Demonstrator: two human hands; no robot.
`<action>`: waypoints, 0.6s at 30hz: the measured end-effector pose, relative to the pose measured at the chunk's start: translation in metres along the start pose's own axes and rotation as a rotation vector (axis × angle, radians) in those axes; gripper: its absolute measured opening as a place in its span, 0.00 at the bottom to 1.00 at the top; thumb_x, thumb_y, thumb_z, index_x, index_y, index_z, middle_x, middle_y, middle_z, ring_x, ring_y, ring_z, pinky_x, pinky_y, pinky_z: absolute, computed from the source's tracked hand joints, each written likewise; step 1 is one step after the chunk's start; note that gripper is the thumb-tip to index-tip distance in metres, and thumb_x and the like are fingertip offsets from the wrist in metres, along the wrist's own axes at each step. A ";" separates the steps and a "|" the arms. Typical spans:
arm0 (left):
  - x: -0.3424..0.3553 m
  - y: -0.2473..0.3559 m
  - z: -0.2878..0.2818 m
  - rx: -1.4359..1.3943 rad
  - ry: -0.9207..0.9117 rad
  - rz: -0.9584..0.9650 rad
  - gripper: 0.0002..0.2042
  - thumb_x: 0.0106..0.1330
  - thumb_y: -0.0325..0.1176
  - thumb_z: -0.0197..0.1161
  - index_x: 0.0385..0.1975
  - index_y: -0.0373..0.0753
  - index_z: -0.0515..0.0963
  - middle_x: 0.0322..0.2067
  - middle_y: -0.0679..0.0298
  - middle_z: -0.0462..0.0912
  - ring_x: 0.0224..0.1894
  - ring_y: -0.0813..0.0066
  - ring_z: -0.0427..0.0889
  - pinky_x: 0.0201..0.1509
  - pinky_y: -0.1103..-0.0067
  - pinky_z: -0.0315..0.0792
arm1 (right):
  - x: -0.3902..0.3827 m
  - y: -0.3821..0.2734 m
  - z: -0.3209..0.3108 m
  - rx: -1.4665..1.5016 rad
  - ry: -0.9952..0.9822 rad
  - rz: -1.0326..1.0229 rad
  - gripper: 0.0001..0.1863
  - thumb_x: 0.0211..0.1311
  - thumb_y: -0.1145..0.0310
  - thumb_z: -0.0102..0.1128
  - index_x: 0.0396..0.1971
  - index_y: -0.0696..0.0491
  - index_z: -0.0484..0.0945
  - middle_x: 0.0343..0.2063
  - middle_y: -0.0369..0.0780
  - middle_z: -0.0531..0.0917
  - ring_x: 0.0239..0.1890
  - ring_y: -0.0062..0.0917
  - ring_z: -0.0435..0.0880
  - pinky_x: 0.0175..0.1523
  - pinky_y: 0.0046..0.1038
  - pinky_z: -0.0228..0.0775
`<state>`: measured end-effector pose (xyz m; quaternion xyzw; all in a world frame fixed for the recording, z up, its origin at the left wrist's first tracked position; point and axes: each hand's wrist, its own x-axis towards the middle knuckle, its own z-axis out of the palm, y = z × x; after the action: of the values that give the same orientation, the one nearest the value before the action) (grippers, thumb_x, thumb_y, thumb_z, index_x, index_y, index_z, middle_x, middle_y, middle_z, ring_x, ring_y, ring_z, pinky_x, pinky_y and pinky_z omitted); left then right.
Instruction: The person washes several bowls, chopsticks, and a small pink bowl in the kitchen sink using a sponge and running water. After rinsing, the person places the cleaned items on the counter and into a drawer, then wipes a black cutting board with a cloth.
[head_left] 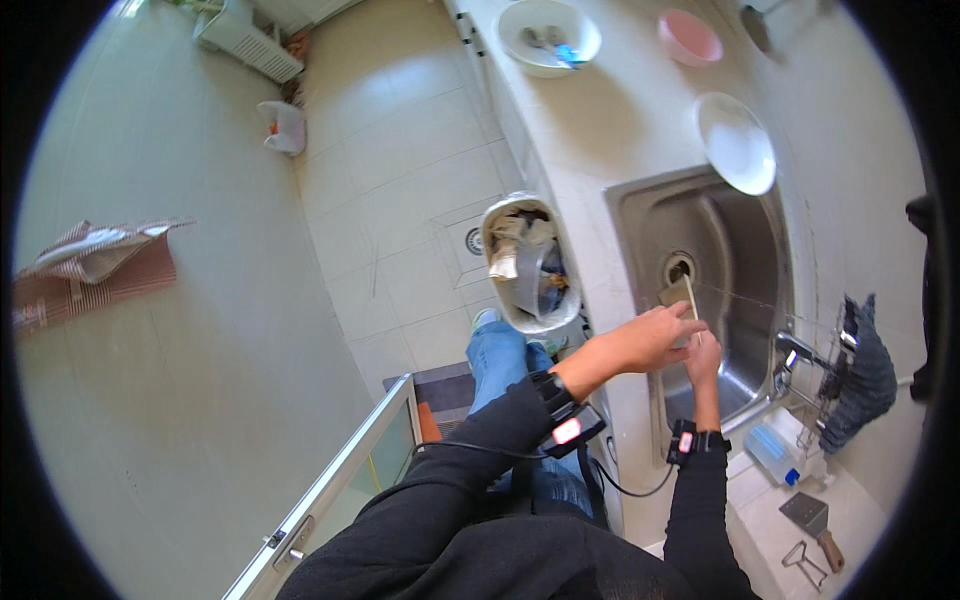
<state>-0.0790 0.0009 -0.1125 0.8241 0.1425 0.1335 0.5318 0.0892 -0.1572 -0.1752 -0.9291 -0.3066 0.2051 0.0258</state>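
Note:
I stand at a steel sink (745, 250) with both hands over its basin, near the drain (680, 268). My left hand (648, 340) is closed on a tan flat piece (672, 294), a pad or small board; which one I cannot tell. My right hand (703, 355) is right beside it, fingers closed on a thin light stick (690, 298) that points toward the drain. The two hands touch. Both wrists carry small black devices with cables. The faucet (800, 350) stands at the sink's right rim, and a thin line of water crosses the basin.
A white plate (737, 143) rests at the sink's far rim. On the counter (610, 120) stand a pink bowl (690, 37) and a white bowl with utensils (548, 35). A filled waste bin (530, 262) is on the floor left of the sink. A dark cloth (860, 365) hangs at the right.

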 end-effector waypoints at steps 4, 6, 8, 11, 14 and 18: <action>-0.078 -0.083 -0.085 -0.135 0.554 -0.122 0.17 0.55 0.16 0.57 0.45 0.38 0.76 0.39 0.56 0.78 0.36 0.65 0.80 0.42 0.75 0.76 | -0.016 -0.009 0.035 0.078 0.038 -0.004 0.12 0.65 0.64 0.47 0.30 0.56 0.75 0.27 0.51 0.80 0.33 0.49 0.78 0.37 0.46 0.66; -0.151 -0.158 -0.129 -0.007 0.838 -0.271 0.13 0.58 0.18 0.57 0.43 0.37 0.78 0.36 0.59 0.81 0.36 0.73 0.81 0.40 0.81 0.76 | -0.020 -0.013 0.054 0.120 0.061 0.049 0.12 0.65 0.64 0.48 0.28 0.57 0.75 0.24 0.48 0.79 0.30 0.43 0.78 0.35 0.42 0.65; -0.243 -0.243 -0.160 -0.008 0.905 -0.620 0.09 0.64 0.25 0.56 0.41 0.34 0.78 0.37 0.57 0.83 0.38 0.73 0.82 0.41 0.79 0.76 | -0.022 -0.009 0.067 0.486 0.032 0.069 0.13 0.65 0.64 0.50 0.26 0.58 0.72 0.18 0.35 0.70 0.23 0.18 0.67 0.29 0.25 0.59; -0.394 -0.372 -0.176 0.149 0.805 -1.069 0.11 0.58 0.32 0.59 0.37 0.34 0.80 0.33 0.51 0.84 0.37 0.60 0.83 0.40 0.71 0.76 | -0.020 0.007 0.074 0.238 0.157 0.093 0.12 0.64 0.66 0.50 0.27 0.59 0.74 0.20 0.33 0.71 0.26 0.21 0.68 0.35 0.26 0.64; -0.514 -0.494 -0.165 0.173 0.647 -1.483 0.13 0.55 0.36 0.60 0.35 0.35 0.81 0.34 0.48 0.83 0.40 0.52 0.83 0.43 0.66 0.76 | -0.018 0.025 0.070 0.477 0.140 0.189 0.14 0.66 0.68 0.47 0.41 0.61 0.79 0.35 0.34 0.81 0.39 0.19 0.76 0.46 0.22 0.69; -0.598 -0.632 -0.134 0.267 0.534 -1.659 0.14 0.55 0.36 0.60 0.39 0.35 0.80 0.36 0.49 0.84 0.41 0.53 0.82 0.48 0.65 0.75 | -0.024 0.029 0.061 0.248 0.261 0.165 0.14 0.66 0.68 0.47 0.39 0.61 0.79 0.33 0.33 0.80 0.37 0.19 0.75 0.45 0.22 0.68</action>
<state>-0.7402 0.1366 -0.6783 0.4517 0.8288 -0.1254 0.3056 0.0642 -0.1993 -0.2274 -0.9595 -0.1961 0.1205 0.1626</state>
